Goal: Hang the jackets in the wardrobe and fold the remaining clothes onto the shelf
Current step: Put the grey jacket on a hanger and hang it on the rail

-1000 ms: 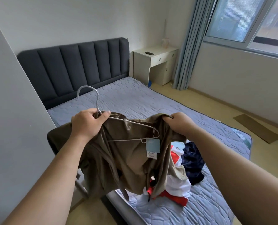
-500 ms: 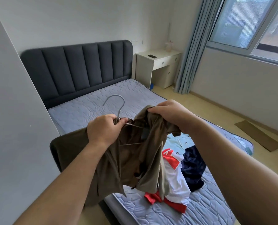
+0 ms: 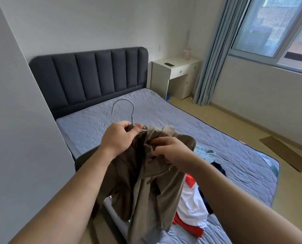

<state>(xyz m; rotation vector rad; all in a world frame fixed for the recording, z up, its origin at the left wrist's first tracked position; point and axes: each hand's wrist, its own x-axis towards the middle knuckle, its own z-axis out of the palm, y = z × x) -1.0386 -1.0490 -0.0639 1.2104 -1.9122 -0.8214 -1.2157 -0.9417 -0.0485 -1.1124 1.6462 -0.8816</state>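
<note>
**While the hanger is held up, a brown jacket bunches between two hands**

Where the two forearms meet in the middle of the frame, the brown jacket (image 3: 146, 187) hangs in the air in front of the near corner of the bed (image 3: 182, 120). Its body and sleeves droop toward the lower centre. The left hand (image 3: 119, 138) has its fingers curled round the neck of a pale hanger (image 3: 123, 110), with the thumb pressed against the stem and some collar cloth caught in the same grip. The hook rises clear above the knuckles. The hanger's shoulders are buried in the fabric and cannot be seen. Just to the right, the right hand (image 3: 171, 149) pinches a gathered fold of the jacket near its collar between thumb and fingertips.

On the mattress behind and to the right of the jacket lies a small heap: a white and red garment (image 3: 192, 208) nearest the lower edge, a dark navy garment (image 3: 219, 170) above it, and a light blue garment (image 3: 204, 151) just beyond the right wrist.

A dark padded headboard (image 3: 93, 74) fills the upper left centre. A white bedside desk (image 3: 175, 74) stands to its right, with a small dark remote (image 3: 169, 64) on top. A grey-blue curtain (image 3: 212, 59) hangs beside the window (image 3: 279, 29) in the upper right. A flat piece of cardboard (image 3: 286, 152) lies on the floor at the right edge.
</note>
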